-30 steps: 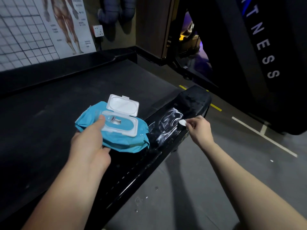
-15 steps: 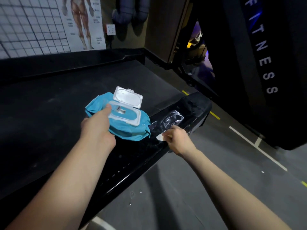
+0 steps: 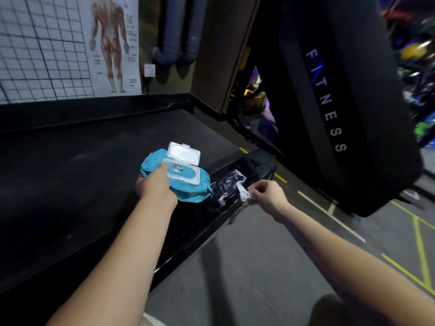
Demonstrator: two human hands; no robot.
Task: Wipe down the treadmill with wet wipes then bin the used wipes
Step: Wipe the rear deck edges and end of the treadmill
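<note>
Right hand (image 3: 266, 196) pinches wadded wipe (image 3: 243, 195) at streaked rail (image 3: 202, 222), left hand (image 3: 156, 187) grips open pack (image 3: 186, 188) beside it; wiping looks barely begun, rest of treadmill (image 3: 82, 175) and binning left.

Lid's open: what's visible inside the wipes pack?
Through the opening below the raised lid of the wipes pack, only a small pale scrap shows, perhaps a wipe's tip. The blue wrapper and the gripping left hand hide the rest.

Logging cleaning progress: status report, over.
Left grip holds soft blue wet-wipe pack, white flip lid open. Right grip pinches small white wipe at glossy black treadmill side rail. Rail streaked wet, nothing blocking.
</note>
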